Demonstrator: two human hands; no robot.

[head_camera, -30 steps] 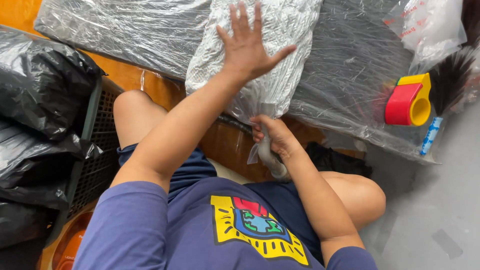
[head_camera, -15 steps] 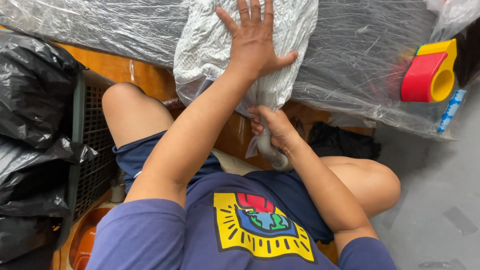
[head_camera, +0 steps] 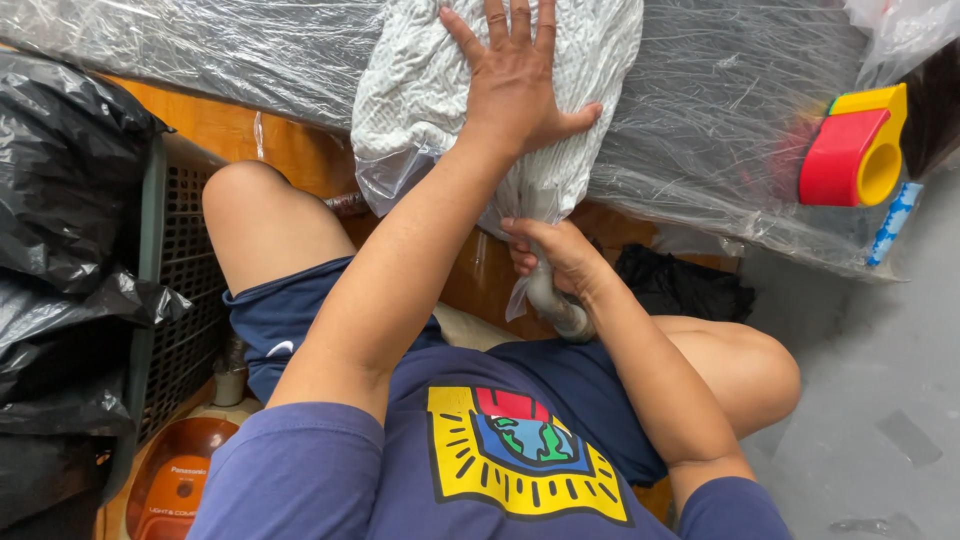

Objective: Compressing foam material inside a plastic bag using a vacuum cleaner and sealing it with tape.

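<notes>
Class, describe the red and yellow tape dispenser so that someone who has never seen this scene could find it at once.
Start at the long bundle wrapped in clear plastic film that runs across the top of the view. Follow it to its right end, past the white mop head under the left hand. There lies the tape dispenser, the only bright red and yellow thing among grey, white and black ones.

The left hand (head_camera: 515,85) has slid a little further up the bagged mop head (head_camera: 430,90), its fingers drawn closer together than before.
</notes>
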